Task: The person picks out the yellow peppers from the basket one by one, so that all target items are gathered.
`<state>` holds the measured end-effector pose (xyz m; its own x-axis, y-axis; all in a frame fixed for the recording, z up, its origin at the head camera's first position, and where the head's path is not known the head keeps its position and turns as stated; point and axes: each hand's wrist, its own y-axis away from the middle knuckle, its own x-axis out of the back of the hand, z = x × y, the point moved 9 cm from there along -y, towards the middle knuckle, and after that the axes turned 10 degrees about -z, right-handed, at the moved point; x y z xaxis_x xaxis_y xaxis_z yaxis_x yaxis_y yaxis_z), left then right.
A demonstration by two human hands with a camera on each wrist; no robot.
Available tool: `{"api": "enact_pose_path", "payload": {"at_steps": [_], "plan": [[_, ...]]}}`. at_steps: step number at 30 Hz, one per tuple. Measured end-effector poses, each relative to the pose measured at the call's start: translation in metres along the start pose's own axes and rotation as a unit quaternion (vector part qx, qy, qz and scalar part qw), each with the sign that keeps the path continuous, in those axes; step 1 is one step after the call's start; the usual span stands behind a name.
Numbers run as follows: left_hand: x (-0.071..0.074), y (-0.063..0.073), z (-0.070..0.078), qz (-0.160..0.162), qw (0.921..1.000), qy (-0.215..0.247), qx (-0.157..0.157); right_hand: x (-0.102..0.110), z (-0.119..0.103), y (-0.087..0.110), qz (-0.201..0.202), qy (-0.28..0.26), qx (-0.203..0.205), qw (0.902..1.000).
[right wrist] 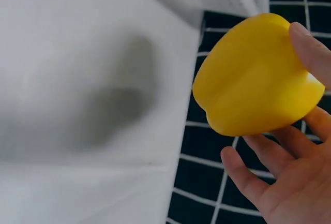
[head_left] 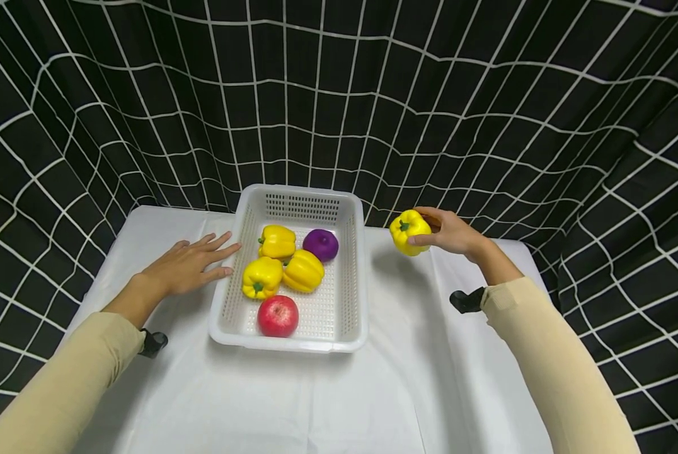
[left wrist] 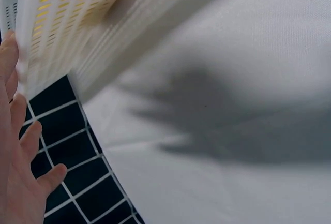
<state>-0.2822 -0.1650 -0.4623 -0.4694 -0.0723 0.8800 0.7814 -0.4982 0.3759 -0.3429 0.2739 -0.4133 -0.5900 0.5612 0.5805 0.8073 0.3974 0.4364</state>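
Observation:
My right hand [head_left: 449,234] grips a yellow bell pepper [head_left: 409,232] above the table, right of a white plastic basket [head_left: 366,296]. In the right wrist view the thumb lies on one side of the pepper [right wrist: 258,79] and the fingers curl under it. My left hand [head_left: 194,261] has its fingers spread, with the fingertips right at the basket's left rim. Inside the basket lie three yellow bell peppers [head_left: 303,271], a purple round onion-like vegetable [head_left: 321,244] and a red round fruit [head_left: 278,316]. The left wrist view shows the basket's slotted side wall [left wrist: 62,32] beside the fingers.
A white cloth [head_left: 339,397] covers the table under the basket. Black curtains with a white grid [head_left: 327,94] surround the table at the back and both sides. Dark wrist straps [head_left: 467,301] stick out by the beige sleeves.

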Motion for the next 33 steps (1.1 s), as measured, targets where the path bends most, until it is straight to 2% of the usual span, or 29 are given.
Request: {"api": "enact_pose_path", "payload": {"at_steps": [8,14,18,22,26,33], "plan": [[-0.001,-0.001,-0.001,0.001,1.0000,0.001,0.005,0.003,0.048,0.009,0.050,-0.031,-0.037,0.9976],[-0.002,-0.002,-0.002,0.002,1.0000,-0.002,0.001,-0.004,0.089,0.013,0.086,-0.062,-0.080,0.9912],[-0.002,-0.001,-0.002,0.005,1.0000,0.000,-0.003,-0.010,0.109,0.015,0.112,-0.084,-0.091,0.9860],[-0.002,0.001,-0.001,0.005,0.9999,0.004,-0.008,-0.016,0.127,0.017,0.132,-0.112,-0.100,0.9798],[-0.001,0.002,0.000,0.008,0.9998,0.008,-0.014,-0.024,0.142,0.018,0.135,-0.136,-0.120,0.9742],[-0.002,0.001,-0.001,0.008,0.9999,0.011,-0.009,-0.028,0.150,0.020,0.128,-0.164,-0.119,0.9708]]}}
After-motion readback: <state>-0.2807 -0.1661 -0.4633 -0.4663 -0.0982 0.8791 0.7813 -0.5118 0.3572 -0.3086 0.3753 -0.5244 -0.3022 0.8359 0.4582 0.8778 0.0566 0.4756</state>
